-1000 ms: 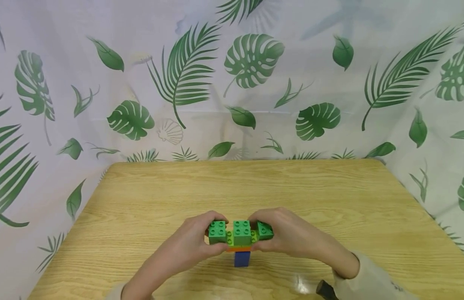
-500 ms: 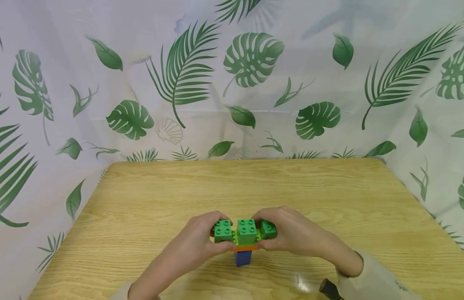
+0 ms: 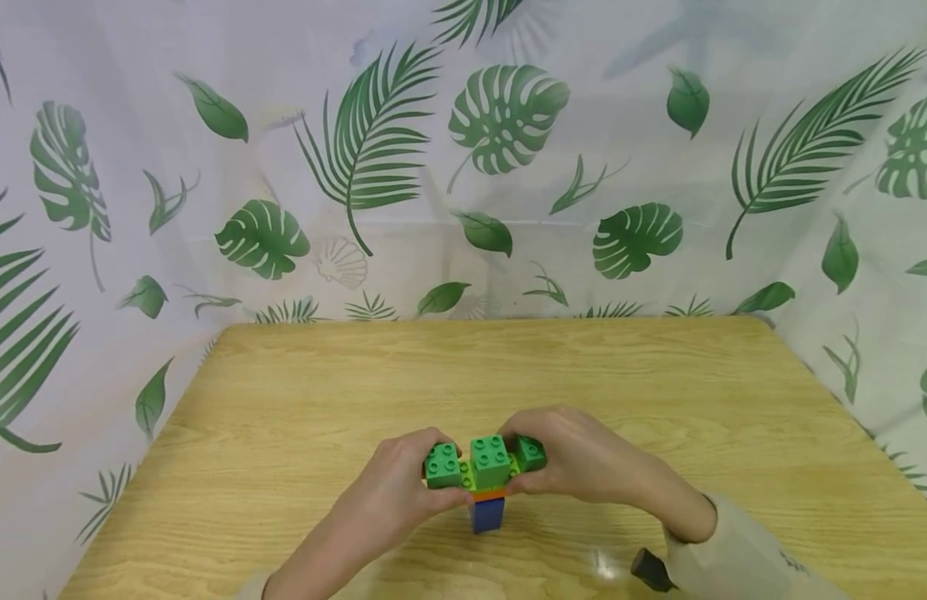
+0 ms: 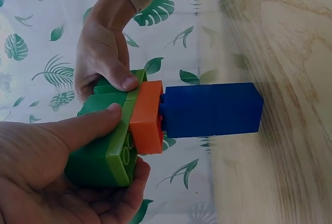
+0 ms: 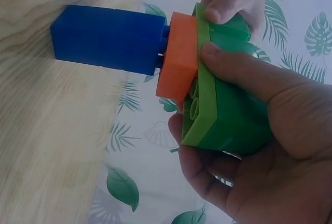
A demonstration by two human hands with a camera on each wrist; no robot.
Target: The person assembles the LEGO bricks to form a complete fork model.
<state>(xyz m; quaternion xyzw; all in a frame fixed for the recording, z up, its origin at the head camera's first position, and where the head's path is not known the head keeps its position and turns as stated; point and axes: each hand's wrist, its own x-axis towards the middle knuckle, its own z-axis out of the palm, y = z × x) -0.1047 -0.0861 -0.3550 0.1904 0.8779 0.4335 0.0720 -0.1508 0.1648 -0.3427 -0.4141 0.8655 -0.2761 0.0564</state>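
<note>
A toy brick tower stands on the wooden table. Its base is a blue column (image 4: 212,110), with an orange brick (image 4: 147,120) above it. Studs show in the narrow gap between the two, and the orange brick sits slightly askew. On the orange brick is a lime-green plate (image 5: 206,94) carrying a left green brick (image 3: 443,467), a middle green brick (image 3: 490,462) and a right green brick (image 3: 531,452). My left hand (image 3: 392,479) grips the plate's left end, thumb at the near side. At the opposite end, my right hand (image 3: 576,458) holds plate and brick likewise.
The wooden table (image 3: 343,375) meets a white leaf-printed cloth (image 3: 403,283) at the back and sides. A short black object (image 3: 651,571) shows beside the right sleeve (image 3: 734,542).
Both hands and the top bricks shift a little right, then the right hand comes back left. The top now sits turned slightly, and more of the blue column's side shows.
</note>
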